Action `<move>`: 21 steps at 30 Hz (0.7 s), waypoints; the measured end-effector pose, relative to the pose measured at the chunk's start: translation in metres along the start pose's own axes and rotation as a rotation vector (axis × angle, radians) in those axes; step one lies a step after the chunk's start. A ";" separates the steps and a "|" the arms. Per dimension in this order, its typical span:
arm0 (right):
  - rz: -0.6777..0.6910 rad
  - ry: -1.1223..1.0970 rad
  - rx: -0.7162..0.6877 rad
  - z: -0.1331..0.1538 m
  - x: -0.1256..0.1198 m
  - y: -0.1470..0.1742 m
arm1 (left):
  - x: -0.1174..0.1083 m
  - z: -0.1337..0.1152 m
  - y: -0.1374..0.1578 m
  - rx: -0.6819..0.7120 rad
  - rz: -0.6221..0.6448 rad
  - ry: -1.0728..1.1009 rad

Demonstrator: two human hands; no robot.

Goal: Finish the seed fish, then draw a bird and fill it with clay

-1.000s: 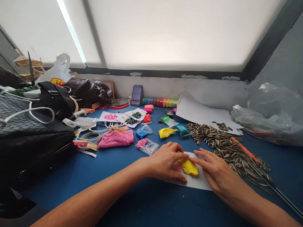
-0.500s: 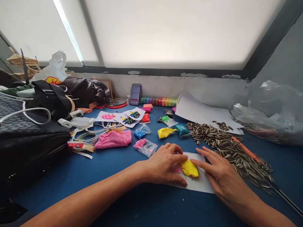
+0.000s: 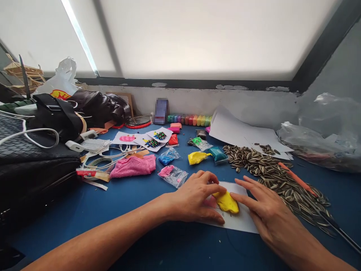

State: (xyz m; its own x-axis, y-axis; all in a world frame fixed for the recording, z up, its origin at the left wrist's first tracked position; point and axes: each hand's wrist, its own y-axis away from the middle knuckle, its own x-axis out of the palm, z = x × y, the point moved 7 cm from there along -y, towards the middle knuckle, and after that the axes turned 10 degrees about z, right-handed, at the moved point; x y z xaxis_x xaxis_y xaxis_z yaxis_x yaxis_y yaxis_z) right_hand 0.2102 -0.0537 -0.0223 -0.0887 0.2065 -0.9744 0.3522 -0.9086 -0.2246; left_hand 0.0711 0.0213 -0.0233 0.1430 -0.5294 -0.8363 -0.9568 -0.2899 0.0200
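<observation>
A flattened piece of yellow clay (image 3: 228, 203) lies on a white sheet of paper (image 3: 246, 222), beside a pink patch (image 3: 211, 202) and some drawn lines. My left hand (image 3: 199, 197) rests over the paper's left part, fingers bent and thumb apart, with fingertips at the clay's upper left edge. On the other side, my right hand (image 3: 263, 207) has its fingers spread, and the index fingertip touches the clay's right edge. Neither hand grasps the clay. Part of the pink patch is hidden by my left hand.
Sunflower seeds (image 3: 262, 169) are heaped on the right, with an orange-handled tool (image 3: 297, 178) across them. Small clay packets, including a teal one (image 3: 217, 154), lie ahead. A pink cloth (image 3: 133, 166), cables and a black bag (image 3: 36, 165) occupy the left.
The view has shifted very slightly. Both hands stay in nearly the same place at the clay, with no clear change in its shape.
</observation>
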 end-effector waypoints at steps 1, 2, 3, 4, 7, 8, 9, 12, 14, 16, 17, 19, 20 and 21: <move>0.001 -0.008 0.004 0.000 -0.001 0.000 | 0.000 0.000 0.000 0.001 -0.004 0.000; 0.003 -0.011 0.009 -0.001 -0.002 0.000 | 0.000 0.000 0.000 0.002 -0.005 -0.001; -0.001 -0.007 0.015 -0.001 -0.002 0.000 | 0.000 0.000 0.000 0.005 -0.003 -0.004; -0.004 0.002 0.019 -0.002 -0.002 0.000 | 0.000 -0.001 0.000 0.006 0.002 -0.006; -0.011 0.041 0.003 0.001 -0.001 0.001 | 0.000 -0.002 0.000 0.012 0.012 -0.010; -0.009 0.050 -0.009 0.002 0.001 0.001 | 0.000 -0.002 0.001 0.015 0.012 -0.013; -0.006 0.052 -0.016 0.004 0.002 0.001 | 0.000 -0.003 0.001 0.017 0.011 -0.017; -0.019 0.037 -0.003 0.005 0.002 0.003 | -0.001 -0.003 0.001 0.012 0.012 -0.025; -0.025 0.023 0.001 0.004 0.002 0.004 | -0.001 -0.002 0.001 0.002 0.014 -0.022; -0.023 0.027 -0.004 0.004 0.001 0.004 | 0.000 -0.001 0.001 -0.006 0.018 -0.015; -0.017 0.036 -0.006 0.003 0.002 0.004 | 0.000 -0.001 0.000 -0.008 0.020 -0.012; -0.010 0.060 -0.017 0.003 0.004 0.002 | 0.000 0.000 0.000 -0.010 0.019 -0.008; -0.007 0.068 -0.025 0.004 0.005 0.001 | 0.000 0.000 0.000 -0.008 0.017 -0.010; -0.005 0.073 -0.031 0.005 0.006 0.000 | 0.000 -0.001 0.000 -0.004 0.012 -0.014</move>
State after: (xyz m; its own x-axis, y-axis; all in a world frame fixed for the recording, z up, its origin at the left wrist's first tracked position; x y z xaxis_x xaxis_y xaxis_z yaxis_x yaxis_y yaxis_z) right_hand 0.2052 -0.0542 -0.0281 -0.0226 0.2381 -0.9710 0.3805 -0.8961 -0.2286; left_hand 0.0714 0.0209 -0.0230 0.1277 -0.5214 -0.8437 -0.9575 -0.2868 0.0323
